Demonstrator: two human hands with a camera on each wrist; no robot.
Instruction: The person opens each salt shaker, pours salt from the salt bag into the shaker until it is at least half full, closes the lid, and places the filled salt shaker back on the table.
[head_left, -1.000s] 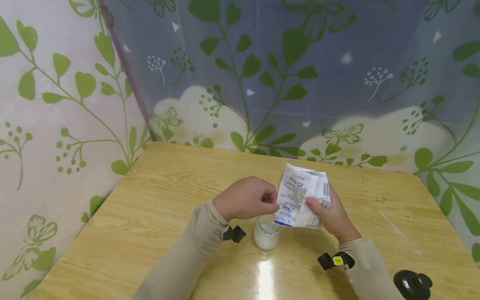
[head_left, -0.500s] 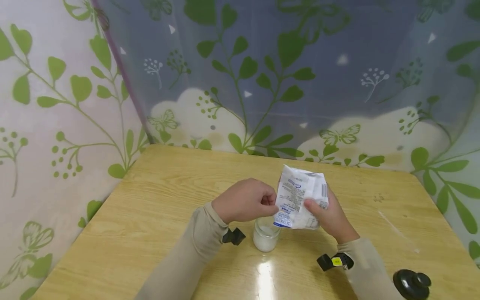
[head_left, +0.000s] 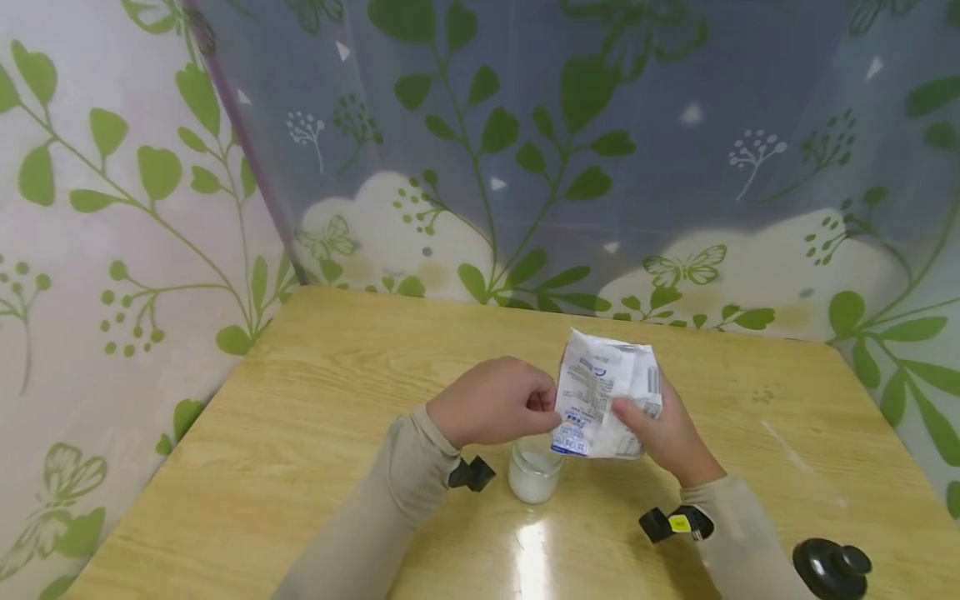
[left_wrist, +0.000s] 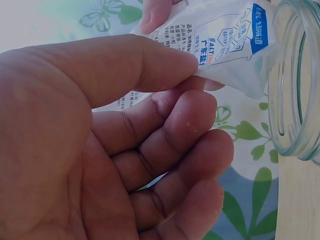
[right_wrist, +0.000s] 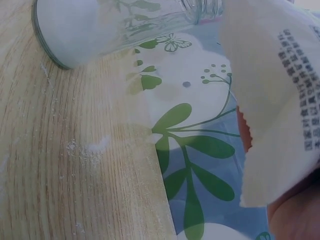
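Observation:
A white printed salt bag [head_left: 592, 387] is tilted over a glass jar [head_left: 534, 482], its lower left corner right at the jar's mouth. My right hand [head_left: 663, 433] grips the bag from its right side, thumb across the front. With thumb and index finger my left hand [head_left: 498, 402] pinches the bag's left edge; its other fingers are loosely curled, as the left wrist view shows. There, the bag's blue-marked corner [left_wrist: 259, 30] lies beside the jar's rim [left_wrist: 277, 135]. White salt [right_wrist: 70, 30] fills the jar's lower part in the right wrist view.
White grains [right_wrist: 92, 146] are scattered on the wooden table [head_left: 322, 400] near the jar. A black knobbed lid [head_left: 832, 568] lies at the front right. Leaf-patterned cloth [head_left: 450, 242] hangs behind the table and along its sides.
Both hands keep hold of the bag over the jar almost unmoved. The head view shifts slightly.

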